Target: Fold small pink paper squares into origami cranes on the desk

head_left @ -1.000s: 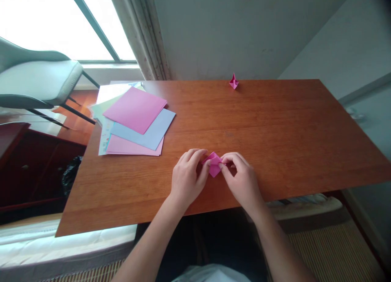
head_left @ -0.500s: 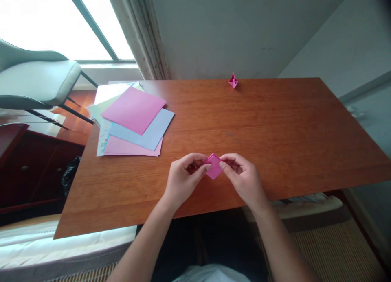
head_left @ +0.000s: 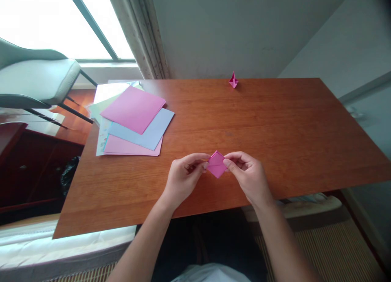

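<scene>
A small pink folded paper [head_left: 217, 166], diamond-shaped with a crease across its middle, is held up over the near part of the wooden table [head_left: 262, 127]. My left hand [head_left: 185, 174] pinches its left corner between thumb and fingers. On the opposite corner, the thumb and fingers of my right hand [head_left: 249, 174] are closed. Some fingertips are hidden behind the paper. At the table's far edge stands a small pink origami piece [head_left: 233, 81] with a pointed top, away from both hands.
Sheets of pink paper [head_left: 133, 107] and blue paper [head_left: 152, 129] overlap on the table's left side, with more pink sheets [head_left: 131, 147] below. A grey chair [head_left: 36, 78] stands by the window at left. A curtain [head_left: 137, 33] hangs behind the table.
The folded paper and my right hand have shifted slightly to the right. My left thumb now covers less of the paper, and its crease shows more clearly.
</scene>
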A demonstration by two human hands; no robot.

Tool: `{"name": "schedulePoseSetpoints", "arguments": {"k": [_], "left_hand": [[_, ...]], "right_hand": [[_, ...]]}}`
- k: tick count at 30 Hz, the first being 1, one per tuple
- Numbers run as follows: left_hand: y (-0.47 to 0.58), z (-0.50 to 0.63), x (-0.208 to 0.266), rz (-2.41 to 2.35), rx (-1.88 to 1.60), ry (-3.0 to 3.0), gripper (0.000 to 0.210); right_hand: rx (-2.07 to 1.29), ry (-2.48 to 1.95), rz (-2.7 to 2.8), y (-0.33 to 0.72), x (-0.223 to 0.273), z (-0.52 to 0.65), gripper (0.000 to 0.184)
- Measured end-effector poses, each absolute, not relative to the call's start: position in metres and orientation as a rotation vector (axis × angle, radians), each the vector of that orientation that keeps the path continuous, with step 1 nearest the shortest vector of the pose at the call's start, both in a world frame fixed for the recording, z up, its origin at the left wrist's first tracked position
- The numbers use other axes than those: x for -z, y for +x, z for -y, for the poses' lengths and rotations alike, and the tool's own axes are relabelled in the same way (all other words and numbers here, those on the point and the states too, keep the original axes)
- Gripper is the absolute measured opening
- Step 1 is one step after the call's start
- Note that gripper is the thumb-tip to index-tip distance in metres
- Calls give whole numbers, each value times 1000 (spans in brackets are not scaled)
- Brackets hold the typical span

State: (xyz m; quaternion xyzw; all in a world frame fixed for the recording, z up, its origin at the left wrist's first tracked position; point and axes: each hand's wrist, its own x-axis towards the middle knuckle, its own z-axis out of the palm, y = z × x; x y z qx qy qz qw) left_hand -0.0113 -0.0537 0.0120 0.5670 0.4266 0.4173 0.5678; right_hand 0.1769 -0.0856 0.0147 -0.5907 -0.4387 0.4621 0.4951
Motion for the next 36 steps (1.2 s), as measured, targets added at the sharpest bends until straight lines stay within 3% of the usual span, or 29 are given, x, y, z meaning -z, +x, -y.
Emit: {"name": "schedulePoseSetpoints", "arguments": {"k": [4, 8, 14, 21, 29, 36], "left_hand": [[-9, 54, -10, -1110, -1032, 1417, 19], [-8, 56, -14, -1318, -1153, 1670, 7], [-6, 61, -24, -1116, -1066, 1570, 18], [-6, 57, -23, -1057, -1058, 1232, 22], [-6, 57, -16, -1154, -1043, 1336, 15], [-4, 59, -15, -1191, -1003, 1491, 15]], "right_hand": [[-1012, -1482, 1133, 174, -18, 86, 16], [-538, -1649, 1347, 170, -27, 88, 10], [-138, -1519, 1638, 151, -29, 94, 15], [-262, -1402, 1777, 134, -20, 95, 19], [-271, -1443, 1673, 155, -21, 94, 21], [-639, -1482, 1601, 169, -26, 83, 10]]}}
